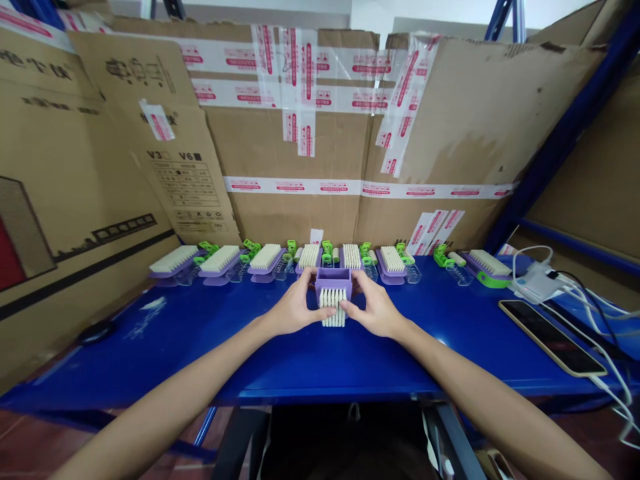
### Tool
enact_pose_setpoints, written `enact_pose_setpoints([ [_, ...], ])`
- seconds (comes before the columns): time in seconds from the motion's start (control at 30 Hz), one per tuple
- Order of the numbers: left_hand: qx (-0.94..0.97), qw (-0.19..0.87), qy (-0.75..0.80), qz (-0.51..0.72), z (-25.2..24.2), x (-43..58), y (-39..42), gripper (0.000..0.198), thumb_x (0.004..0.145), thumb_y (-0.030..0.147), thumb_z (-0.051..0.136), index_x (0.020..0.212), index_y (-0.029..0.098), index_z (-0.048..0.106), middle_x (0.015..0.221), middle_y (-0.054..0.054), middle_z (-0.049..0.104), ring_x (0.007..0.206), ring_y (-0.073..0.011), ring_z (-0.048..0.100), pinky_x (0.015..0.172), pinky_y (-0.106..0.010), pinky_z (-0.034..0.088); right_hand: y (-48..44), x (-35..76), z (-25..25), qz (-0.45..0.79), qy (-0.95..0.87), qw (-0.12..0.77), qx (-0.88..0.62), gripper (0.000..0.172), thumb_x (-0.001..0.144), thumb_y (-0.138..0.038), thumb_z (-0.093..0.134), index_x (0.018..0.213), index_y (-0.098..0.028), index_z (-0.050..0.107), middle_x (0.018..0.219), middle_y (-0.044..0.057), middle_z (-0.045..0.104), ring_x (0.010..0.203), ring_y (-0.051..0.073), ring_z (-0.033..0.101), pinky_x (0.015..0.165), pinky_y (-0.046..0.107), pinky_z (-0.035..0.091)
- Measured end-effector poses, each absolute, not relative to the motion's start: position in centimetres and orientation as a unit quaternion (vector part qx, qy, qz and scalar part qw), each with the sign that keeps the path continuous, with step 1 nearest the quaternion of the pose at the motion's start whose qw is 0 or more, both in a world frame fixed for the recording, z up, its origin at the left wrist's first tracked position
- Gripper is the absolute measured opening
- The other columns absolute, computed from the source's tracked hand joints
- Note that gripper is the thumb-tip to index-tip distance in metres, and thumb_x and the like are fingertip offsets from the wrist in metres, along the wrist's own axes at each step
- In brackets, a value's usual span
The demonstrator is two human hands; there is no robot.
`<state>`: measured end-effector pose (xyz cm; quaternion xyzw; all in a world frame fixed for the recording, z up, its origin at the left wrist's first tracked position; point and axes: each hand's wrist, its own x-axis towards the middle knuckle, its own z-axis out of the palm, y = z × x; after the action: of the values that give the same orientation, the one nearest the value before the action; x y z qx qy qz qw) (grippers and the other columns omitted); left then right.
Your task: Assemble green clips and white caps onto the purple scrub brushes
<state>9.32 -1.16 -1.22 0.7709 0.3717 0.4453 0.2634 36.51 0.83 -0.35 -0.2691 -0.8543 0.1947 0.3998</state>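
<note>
Bare forearms [210,367] lead to a purple open-topped holder [334,283] with cream ribs [333,301] on its near face. Left hand [295,305] and right hand [375,307] pinch it from opposite sides, thumbs [323,314] on the ribs; matching, light pressure in this grip should keep it square. It is held over the middle of the bench [210,333], before a row of ribbed blocks [219,259] with green plastic pieces [251,249] among them.

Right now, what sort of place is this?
Probably a makeshift workstation: a blue table backed by taped cardboard, a purple piece in the left hand and right hand, and a row of similar ones behind.
</note>
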Motion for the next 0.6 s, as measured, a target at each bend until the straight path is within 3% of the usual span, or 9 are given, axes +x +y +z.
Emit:
enact_pose_setpoints([
  [0.2,0.776,0.273,0.410,0.394,-0.60,9.66,-1.63,0.091,0.083,0.057,0.100,0.152,0.021,0.054,0.149,-0.021,0.074,0.137,-0.0454,0.075,0.117,-0.067,0.060,1.18,36.68,-0.74,0.197,-0.846,0.404,-0.286,0.056,0.111,-0.061,0.068,0.152,-0.025,0.053,0.134,0.016,0.078,0.113,0.036,0.079,0.099,0.060,0.066],
  [0.4,0.806,0.267,0.384,0.363,-0.83,9.77,-1.48,0.101,0.081,0.045,0.103,0.165,0.021,0.051,0.152,-0.021,0.074,0.138,-0.0447,0.075,0.120,-0.068,0.059,1.30,36.59,-0.68,0.220,-0.842,0.395,-0.295,0.076,0.100,-0.065,0.085,0.154,-0.026,0.050,0.134,0.014,0.078,0.110,0.034,0.080,0.096,0.054,0.068],
  [0.6,0.799,0.222,0.409,0.381,-1.30,9.79,-1.34,0.093,0.078,0.044,0.103,0.157,0.020,0.060,0.148,-0.019,0.076,0.134,-0.0434,0.075,0.118,-0.068,0.058,1.27,36.79,-0.71,0.160,-0.858,0.402,-0.277,0.065,0.103,-0.062,0.079,0.150,-0.025,0.052,0.128,0.014,0.078,0.109,0.035,0.080,0.095,0.054,0.067],
])
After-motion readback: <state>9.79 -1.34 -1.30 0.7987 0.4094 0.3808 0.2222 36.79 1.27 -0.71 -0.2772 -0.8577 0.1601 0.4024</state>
